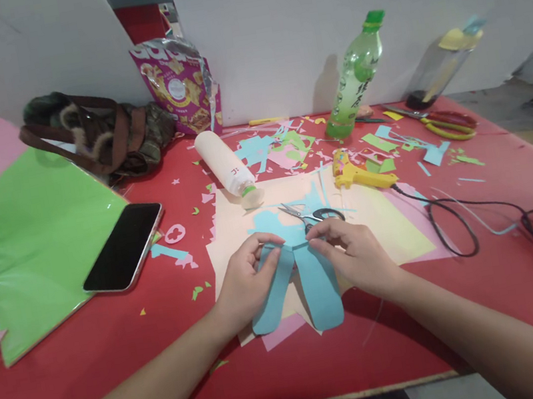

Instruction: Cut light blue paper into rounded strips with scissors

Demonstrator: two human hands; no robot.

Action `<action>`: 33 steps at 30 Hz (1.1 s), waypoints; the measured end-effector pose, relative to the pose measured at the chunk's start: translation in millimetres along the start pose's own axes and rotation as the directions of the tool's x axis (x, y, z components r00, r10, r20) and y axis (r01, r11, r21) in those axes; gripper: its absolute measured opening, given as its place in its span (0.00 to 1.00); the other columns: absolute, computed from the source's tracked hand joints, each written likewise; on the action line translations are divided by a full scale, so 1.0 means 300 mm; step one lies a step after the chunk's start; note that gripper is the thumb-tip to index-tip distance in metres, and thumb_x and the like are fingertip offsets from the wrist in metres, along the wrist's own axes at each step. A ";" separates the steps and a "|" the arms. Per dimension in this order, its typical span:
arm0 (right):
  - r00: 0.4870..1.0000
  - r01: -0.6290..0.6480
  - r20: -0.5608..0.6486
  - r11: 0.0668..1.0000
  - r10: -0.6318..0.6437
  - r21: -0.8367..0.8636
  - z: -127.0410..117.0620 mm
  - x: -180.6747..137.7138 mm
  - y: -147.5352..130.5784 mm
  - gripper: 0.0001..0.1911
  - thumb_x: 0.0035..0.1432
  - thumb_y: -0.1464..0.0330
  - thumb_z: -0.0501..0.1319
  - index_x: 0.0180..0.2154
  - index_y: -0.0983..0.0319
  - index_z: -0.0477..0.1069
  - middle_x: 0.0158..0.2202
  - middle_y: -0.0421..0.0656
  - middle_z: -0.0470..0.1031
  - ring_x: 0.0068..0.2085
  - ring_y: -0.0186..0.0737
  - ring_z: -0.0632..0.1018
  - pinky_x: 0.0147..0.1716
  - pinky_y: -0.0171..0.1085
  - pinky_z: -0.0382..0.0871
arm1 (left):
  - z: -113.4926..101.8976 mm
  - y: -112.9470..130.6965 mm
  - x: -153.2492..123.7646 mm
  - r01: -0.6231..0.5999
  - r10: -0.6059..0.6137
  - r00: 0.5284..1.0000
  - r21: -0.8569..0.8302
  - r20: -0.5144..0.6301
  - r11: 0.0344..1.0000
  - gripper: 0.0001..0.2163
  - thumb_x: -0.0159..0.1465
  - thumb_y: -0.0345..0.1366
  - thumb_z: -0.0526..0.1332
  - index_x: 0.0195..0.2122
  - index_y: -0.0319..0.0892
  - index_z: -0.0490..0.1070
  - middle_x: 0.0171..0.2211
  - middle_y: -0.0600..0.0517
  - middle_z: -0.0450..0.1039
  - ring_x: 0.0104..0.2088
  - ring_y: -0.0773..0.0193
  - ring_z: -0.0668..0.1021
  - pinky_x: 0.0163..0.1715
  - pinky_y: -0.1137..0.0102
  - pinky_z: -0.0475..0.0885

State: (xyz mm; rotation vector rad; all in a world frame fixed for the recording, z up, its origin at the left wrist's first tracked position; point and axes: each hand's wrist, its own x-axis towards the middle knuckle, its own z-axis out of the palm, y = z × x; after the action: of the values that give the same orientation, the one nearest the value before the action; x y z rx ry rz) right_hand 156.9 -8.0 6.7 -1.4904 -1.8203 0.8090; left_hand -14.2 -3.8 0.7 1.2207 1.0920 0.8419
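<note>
Both hands pinch a light blue paper cut-out (304,281) with two long rounded lobes that hang toward me. My left hand (246,280) grips its left lobe near the top, fingers closed. My right hand (353,253) pinches the top middle of the same piece. It rests on cream paper sheets (391,220) on the red table (117,344). Small scissors (312,214) lie just beyond my fingers, on another blue scrap.
A white glue bottle (226,163) lies on its side. A yellow glue gun (356,174) trails a black cable (457,223) to the right. A phone (123,247) rests on green sheets (45,241). Bag, snack packet, green bottle (356,77) and larger scissors (444,123) stand behind.
</note>
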 end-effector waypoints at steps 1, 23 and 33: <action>1.000 -0.002 0.002 1.000 0.002 0.002 0.000 0.000 -0.001 0.05 0.52 0.70 0.53 0.29 0.61 0.67 0.21 0.38 0.69 0.22 0.32 0.69 0.20 0.29 0.62 | -0.001 0.000 0.000 -0.011 0.011 1.000 0.036 -0.007 0.999 0.05 0.56 0.35 0.54 0.33 0.41 0.63 0.22 0.57 0.66 0.21 0.71 0.71 0.21 0.77 0.67; 0.911 0.413 -0.005 0.910 -0.413 0.037 0.023 -0.012 -0.016 0.06 0.50 0.77 0.57 0.26 0.65 0.72 0.26 0.45 0.76 0.31 0.35 0.76 0.33 0.31 0.70 | 0.025 -0.004 -0.010 -0.114 0.113 0.992 -0.011 -0.057 0.993 0.07 0.51 0.33 0.60 0.19 0.38 0.64 0.32 0.51 0.65 0.37 0.65 0.70 0.34 0.73 0.65; 0.932 0.345 -0.145 0.934 -0.331 0.089 0.008 -0.003 -0.005 0.06 0.47 0.77 0.59 0.24 0.63 0.72 0.25 0.44 0.76 0.28 0.35 0.76 0.29 0.32 0.71 | 0.003 -0.003 0.001 0.343 -0.172 0.924 -0.546 0.340 0.764 0.14 0.49 0.42 0.63 0.29 0.38 0.63 0.20 0.57 0.64 0.20 0.73 0.67 0.21 0.77 0.62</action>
State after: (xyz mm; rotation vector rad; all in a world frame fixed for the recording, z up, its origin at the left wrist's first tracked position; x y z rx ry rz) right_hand 154.3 -9.2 6.4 -1.0881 -1.8334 0.6189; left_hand -13.3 -3.9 -0.3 0.6004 0.6655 0.6983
